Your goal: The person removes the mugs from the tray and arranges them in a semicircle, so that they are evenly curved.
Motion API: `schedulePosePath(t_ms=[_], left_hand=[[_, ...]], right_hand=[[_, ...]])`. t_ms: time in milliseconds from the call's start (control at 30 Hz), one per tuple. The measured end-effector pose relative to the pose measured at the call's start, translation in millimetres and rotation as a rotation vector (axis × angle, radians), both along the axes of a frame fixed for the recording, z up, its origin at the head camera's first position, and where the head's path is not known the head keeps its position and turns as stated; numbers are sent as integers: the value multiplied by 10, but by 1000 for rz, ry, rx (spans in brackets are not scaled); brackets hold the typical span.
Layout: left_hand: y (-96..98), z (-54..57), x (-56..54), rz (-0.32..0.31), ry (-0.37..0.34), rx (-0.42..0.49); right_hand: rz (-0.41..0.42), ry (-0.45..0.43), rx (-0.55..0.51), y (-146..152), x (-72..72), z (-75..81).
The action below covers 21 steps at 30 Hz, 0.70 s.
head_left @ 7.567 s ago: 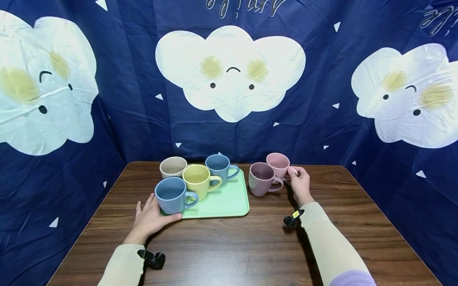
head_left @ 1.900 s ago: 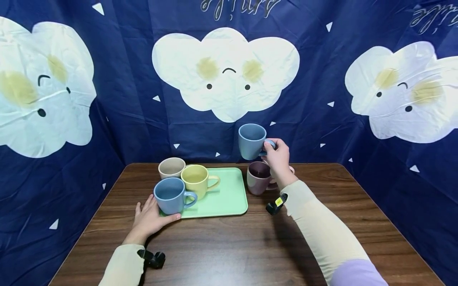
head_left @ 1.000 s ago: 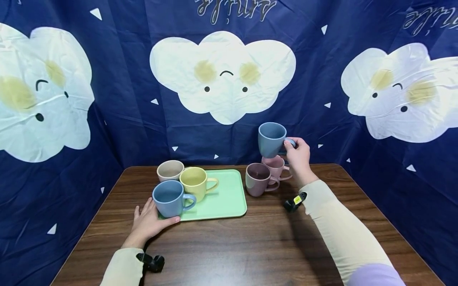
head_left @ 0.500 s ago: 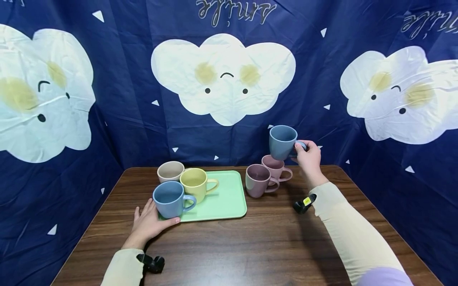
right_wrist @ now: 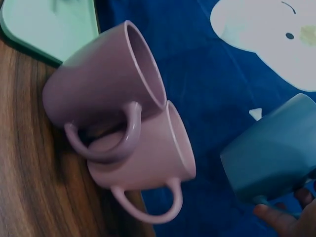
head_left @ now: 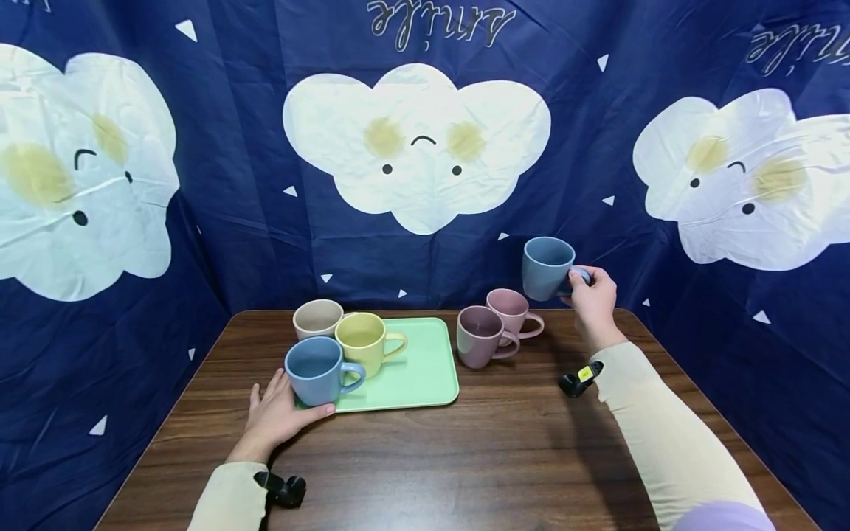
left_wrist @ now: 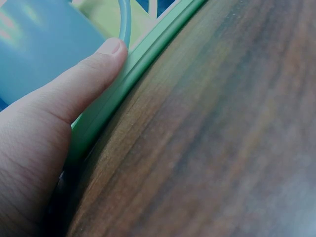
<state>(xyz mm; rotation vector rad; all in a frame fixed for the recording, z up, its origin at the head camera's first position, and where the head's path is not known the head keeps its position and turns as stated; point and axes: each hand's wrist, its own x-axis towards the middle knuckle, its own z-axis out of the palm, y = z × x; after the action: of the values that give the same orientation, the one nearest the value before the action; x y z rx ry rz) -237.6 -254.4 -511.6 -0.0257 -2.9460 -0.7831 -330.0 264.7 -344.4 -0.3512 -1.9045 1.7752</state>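
Blue mug hangs by its handle: stiff, smooth, likely breakable

From my remote seat, I see the right hand (head_left: pixel 594 299) pinching the handle (head_left: pixel 584 274) of a blue mug (head_left: pixel 547 269). The mug is in the air near the far edge of the table (head_left: pixel 465 457), to the right of the pink mug (head_left: pixel 510 313) and apart from it. I take it for glazed ceramic: rigid, moderately heavy for its size, slick on the sides and liable to chip if knocked. Its body hangs to one side of the fingers, so I expect it to want to twist or tip. I'd keep hold of the handle, thumb pressed firmly on top, rather than trust the smooth wall.

The left hand (head_left: pixel 275 413) has its fingers spread at the near left corner of the green tray (head_left: pixel 425 383), thumb along the edge beside a second blue mug (head_left: pixel 313 372). Whether it presses that mug, I cannot tell.
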Motion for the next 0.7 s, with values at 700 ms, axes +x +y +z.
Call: schedulePosePath(t_ms=[700], left_hand=[[-13,-25,-14,-2,0,10]], right_hand=[[-48,-39,-35,273,-111,-415]])
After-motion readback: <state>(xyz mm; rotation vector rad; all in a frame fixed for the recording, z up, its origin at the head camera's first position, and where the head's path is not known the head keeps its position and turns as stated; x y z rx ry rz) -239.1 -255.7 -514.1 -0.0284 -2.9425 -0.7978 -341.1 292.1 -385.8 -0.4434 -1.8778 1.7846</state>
